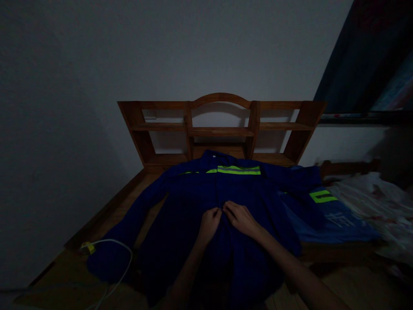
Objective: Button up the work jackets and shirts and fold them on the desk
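A dark blue work jacket (190, 193) with yellow-green reflective strips lies spread on a wooden desk, its collar toward the shelf. Both sleeves reach out to the sides. At the middle of the front opening, my left hand (210, 221) pinches the jacket's edge between thumb and fingers. Just to its right, my right hand (238, 217) is closed on the facing edge, fingertips almost touching the left ones. Any button or zip between the fingertips is too dark and small to make out. Below the hands, the front edges hang loosely apart.
Behind the jacket stands a wooden shelf unit (221, 131) against the wall. A white cable (130, 258) curves over the left sleeve, by a yellow-tagged object (88, 248). On the right lie a blue cloth or bag (338, 226) with white lettering and crumpled whitish plastic (377, 198).
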The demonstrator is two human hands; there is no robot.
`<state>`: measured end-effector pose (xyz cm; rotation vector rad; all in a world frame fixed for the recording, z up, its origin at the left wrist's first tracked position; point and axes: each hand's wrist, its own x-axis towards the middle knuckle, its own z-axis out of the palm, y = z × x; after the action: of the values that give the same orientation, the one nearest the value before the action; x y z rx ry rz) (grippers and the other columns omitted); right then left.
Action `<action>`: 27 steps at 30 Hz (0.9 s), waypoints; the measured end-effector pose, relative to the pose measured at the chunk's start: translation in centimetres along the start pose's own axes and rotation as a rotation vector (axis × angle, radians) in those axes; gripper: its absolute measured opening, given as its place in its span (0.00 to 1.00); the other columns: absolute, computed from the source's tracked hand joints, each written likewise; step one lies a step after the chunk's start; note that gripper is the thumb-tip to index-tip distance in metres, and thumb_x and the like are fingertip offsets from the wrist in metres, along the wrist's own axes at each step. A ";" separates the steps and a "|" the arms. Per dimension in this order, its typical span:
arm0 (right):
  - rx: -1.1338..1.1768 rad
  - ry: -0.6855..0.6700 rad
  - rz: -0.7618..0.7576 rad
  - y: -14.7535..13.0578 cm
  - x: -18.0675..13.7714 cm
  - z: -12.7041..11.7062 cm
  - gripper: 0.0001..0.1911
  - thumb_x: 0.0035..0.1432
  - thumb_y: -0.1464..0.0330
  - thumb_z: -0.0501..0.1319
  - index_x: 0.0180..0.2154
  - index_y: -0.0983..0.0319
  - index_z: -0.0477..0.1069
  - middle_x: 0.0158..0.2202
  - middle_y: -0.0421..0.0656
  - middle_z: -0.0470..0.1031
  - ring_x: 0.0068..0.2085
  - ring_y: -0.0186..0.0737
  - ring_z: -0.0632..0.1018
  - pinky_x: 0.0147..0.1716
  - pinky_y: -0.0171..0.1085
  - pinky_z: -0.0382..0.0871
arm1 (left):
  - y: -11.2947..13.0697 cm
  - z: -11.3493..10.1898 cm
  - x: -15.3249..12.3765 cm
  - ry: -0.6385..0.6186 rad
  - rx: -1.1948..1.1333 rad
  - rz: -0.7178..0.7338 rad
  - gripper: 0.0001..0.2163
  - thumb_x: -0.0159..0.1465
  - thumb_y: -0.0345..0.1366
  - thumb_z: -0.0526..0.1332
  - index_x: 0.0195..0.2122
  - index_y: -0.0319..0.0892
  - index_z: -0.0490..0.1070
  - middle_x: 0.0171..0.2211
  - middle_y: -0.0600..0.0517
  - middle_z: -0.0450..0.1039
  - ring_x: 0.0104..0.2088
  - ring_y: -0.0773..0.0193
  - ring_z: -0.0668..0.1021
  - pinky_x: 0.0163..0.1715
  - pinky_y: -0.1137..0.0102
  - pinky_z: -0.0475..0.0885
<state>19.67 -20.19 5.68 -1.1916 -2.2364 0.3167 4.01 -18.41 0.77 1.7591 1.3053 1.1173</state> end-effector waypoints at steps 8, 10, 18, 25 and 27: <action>0.094 -0.020 0.016 0.2 0.3 -0.8 0.09 0.65 0.67 0.48 0.37 0.59 0.66 0.33 0.41 0.71 0.34 0.35 0.72 0.36 0.33 0.62 | -0.4 0.0 0.2 -0.004 -0.045 -0.007 0.15 0.61 0.42 0.52 0.23 0.40 0.67 0.21 0.55 0.64 0.24 0.68 0.66 0.25 0.75 0.57; 0.160 -0.003 0.031 0.4 0.5 -0.6 0.10 0.64 0.66 0.48 0.36 0.60 0.66 0.32 0.40 0.71 0.33 0.35 0.72 0.36 0.33 0.62 | -0.4 0.0 0.1 0.006 -0.086 -0.004 0.15 0.61 0.43 0.52 0.24 0.40 0.67 0.21 0.55 0.64 0.23 0.68 0.66 0.24 0.75 0.57; 0.445 -0.111 0.161 2.1 1.4 0.0 0.13 0.64 0.62 0.49 0.33 0.61 0.66 0.24 0.35 0.64 0.25 0.29 0.65 0.25 0.29 0.57 | -0.5 0.0 -0.2 0.001 -0.200 -0.057 0.17 0.61 0.48 0.52 0.25 0.40 0.66 0.19 0.58 0.58 0.20 0.71 0.62 0.20 0.76 0.55; 0.380 -0.060 0.065 1.4 1.2 -0.6 0.11 0.63 0.63 0.50 0.34 0.61 0.67 0.30 0.37 0.70 0.30 0.32 0.69 0.31 0.30 0.61 | -0.5 0.0 0.1 0.005 -0.196 -0.030 0.15 0.57 0.46 0.58 0.21 0.40 0.62 0.20 0.58 0.56 0.22 0.72 0.62 0.23 0.77 0.56; 0.360 -0.039 0.055 1.1 0.9 -0.8 0.11 0.63 0.64 0.50 0.35 0.61 0.67 0.30 0.38 0.71 0.30 0.32 0.71 0.31 0.30 0.61 | -0.5 0.0 0.1 0.011 -0.192 -0.024 0.14 0.56 0.44 0.59 0.22 0.39 0.63 0.20 0.58 0.58 0.23 0.71 0.63 0.24 0.77 0.57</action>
<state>20.46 -18.83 6.15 -1.0594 -2.0673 0.7357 3.79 -18.21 0.32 1.5950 1.1804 1.1989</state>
